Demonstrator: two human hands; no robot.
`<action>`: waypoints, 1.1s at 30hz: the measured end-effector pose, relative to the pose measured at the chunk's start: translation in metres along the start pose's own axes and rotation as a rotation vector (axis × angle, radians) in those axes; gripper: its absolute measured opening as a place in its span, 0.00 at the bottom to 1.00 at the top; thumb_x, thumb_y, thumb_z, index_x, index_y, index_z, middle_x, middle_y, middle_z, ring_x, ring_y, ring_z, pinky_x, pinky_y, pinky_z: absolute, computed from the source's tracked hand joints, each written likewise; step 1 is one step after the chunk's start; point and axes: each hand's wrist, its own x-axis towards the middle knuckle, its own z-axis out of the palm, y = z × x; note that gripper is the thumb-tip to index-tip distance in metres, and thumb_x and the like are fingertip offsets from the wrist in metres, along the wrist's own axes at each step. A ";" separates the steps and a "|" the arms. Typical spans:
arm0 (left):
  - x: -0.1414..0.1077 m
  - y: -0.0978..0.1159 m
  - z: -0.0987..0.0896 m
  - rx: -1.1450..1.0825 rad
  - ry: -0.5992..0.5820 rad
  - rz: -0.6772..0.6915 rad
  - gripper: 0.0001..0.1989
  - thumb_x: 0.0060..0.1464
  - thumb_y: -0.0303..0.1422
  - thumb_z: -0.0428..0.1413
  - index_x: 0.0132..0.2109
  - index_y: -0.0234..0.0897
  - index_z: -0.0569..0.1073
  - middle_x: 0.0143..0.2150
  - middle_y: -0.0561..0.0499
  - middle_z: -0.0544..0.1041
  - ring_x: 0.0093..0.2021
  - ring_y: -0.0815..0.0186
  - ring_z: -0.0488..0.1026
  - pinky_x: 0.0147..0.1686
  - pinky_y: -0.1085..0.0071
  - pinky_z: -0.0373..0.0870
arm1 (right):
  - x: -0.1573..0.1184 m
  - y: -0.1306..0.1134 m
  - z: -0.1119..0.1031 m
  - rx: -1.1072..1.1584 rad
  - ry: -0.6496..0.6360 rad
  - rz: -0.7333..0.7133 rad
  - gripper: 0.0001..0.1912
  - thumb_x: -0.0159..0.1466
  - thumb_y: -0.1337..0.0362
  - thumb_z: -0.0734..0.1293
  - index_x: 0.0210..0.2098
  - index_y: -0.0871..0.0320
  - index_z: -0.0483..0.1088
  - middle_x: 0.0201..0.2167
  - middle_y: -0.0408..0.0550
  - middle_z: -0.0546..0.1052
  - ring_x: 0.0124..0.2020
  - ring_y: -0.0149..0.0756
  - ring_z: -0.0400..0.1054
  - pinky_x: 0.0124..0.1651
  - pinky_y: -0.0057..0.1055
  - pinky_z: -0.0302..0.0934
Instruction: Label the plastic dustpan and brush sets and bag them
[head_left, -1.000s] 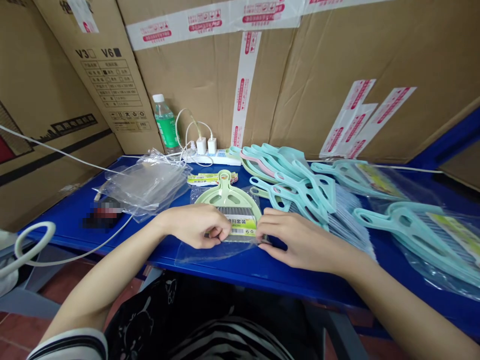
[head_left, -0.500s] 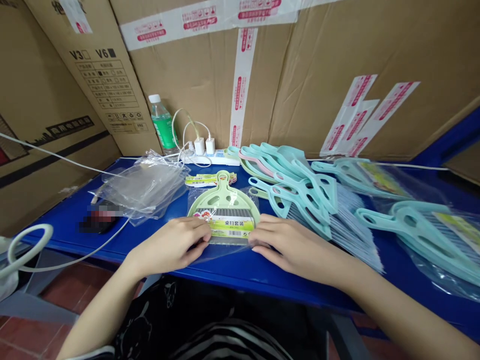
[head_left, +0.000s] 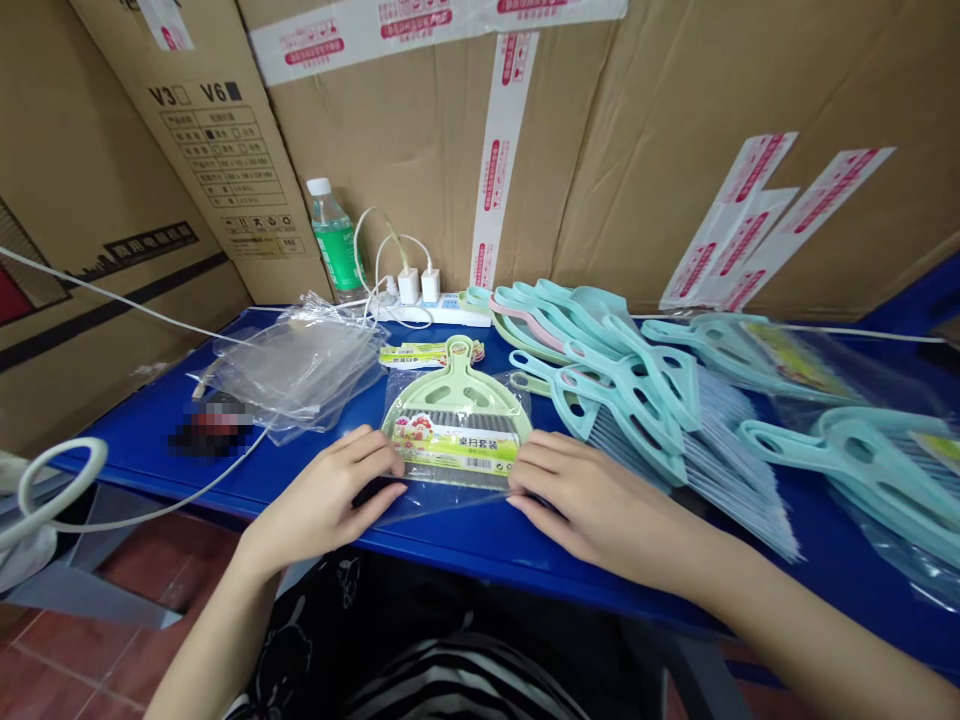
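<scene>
A light green dustpan point(head_left: 480, 392) lies flat in a clear plastic bag point(head_left: 439, 505), its handle pointing away from me. Grey brush bristles show across it, behind a yellow-green and white printed card point(head_left: 457, 443). My left hand point(head_left: 341, 487) rests at the bag's left edge, fingertips touching it, with thumb and fingers apart. At the right edge, my right hand point(head_left: 574, 490) has its fingers curled on the bag, the thumb close below them.
Turquoise dustpans and brushes point(head_left: 630, 400) lie heaped on the blue table point(head_left: 442, 540). Bagged sets point(head_left: 877, 470) lie farther right. Empty clear bags point(head_left: 300, 360), printed cards point(head_left: 397, 356), a power strip point(head_left: 465, 315) and a bottle point(head_left: 335, 245) are at left and back. Cardboard boxes point(head_left: 420, 160) stand behind.
My left hand's thumb and fingers have spread apart and drawn slightly left, uncovering more of the card. My right hand stays at the bag's right edge. The view has shifted slightly.
</scene>
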 end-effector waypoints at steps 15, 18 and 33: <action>0.004 -0.001 0.004 -0.127 0.101 -0.042 0.11 0.65 0.30 0.47 0.38 0.39 0.73 0.35 0.50 0.79 0.36 0.65 0.74 0.39 0.68 0.70 | 0.000 -0.004 -0.005 0.106 -0.063 0.170 0.10 0.67 0.69 0.58 0.29 0.55 0.64 0.27 0.46 0.73 0.30 0.38 0.67 0.35 0.34 0.62; 0.006 0.000 0.006 -0.111 0.123 -0.061 0.11 0.66 0.31 0.47 0.37 0.39 0.73 0.35 0.50 0.79 0.36 0.65 0.74 0.39 0.68 0.71 | 0.000 -0.003 -0.002 0.126 -0.032 0.231 0.03 0.66 0.66 0.63 0.34 0.55 0.67 0.32 0.48 0.75 0.33 0.39 0.69 0.35 0.34 0.62; 0.014 0.009 0.021 0.143 0.286 -0.173 0.05 0.64 0.29 0.48 0.38 0.41 0.66 0.31 0.55 0.74 0.28 0.70 0.73 0.26 0.75 0.66 | 0.006 0.000 0.014 0.049 0.133 0.320 0.08 0.64 0.72 0.57 0.35 0.55 0.64 0.29 0.45 0.76 0.24 0.34 0.68 0.27 0.30 0.56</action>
